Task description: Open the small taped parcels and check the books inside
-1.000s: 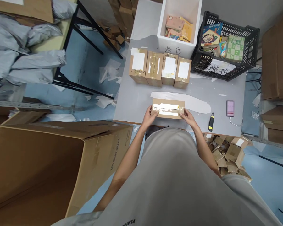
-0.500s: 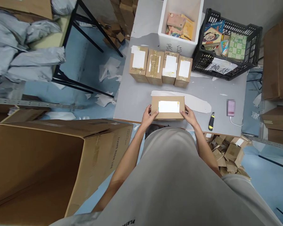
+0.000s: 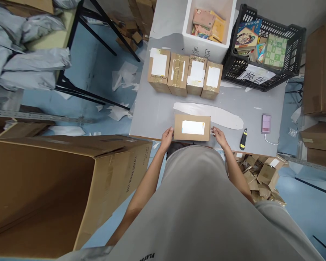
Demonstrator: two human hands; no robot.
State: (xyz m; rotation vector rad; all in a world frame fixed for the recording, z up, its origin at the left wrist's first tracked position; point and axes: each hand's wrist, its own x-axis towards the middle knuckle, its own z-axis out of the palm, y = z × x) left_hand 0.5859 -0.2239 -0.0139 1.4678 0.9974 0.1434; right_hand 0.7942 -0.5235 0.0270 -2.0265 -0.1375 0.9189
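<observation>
A closed cardboard box (image 3: 191, 137) with a white label lies at the near edge of the grey table (image 3: 152, 117). At its left end is my left hand (image 3: 167, 139), fingers loosely bent, the tips close to the cardboard; whether they touch is unclear. My right hand (image 3: 219, 137) is just off the right end, its fingers slightly apart and holding nothing. Farther right lies a black and yellow utility knife (image 3: 243, 140). Behind the box is a white paper strip (image 3: 225, 117). Several taped, labelled boxes (image 3: 177, 81) stand in a row beyond it.
A white bin (image 3: 206, 48) and a black plastic crate (image 3: 263, 85) hold books at the back. A phone (image 3: 266, 123) with a cable lies right. A large open carton (image 3: 116, 177) stands left of me; small boxes (image 3: 267, 175) are piled below right. Grey parcels (image 3: 35, 59) fill a side table.
Both hands have come off the labelled box, which they held by its ends with thumbs on top. The box now sits slightly nearer to me, its top facing up more.
</observation>
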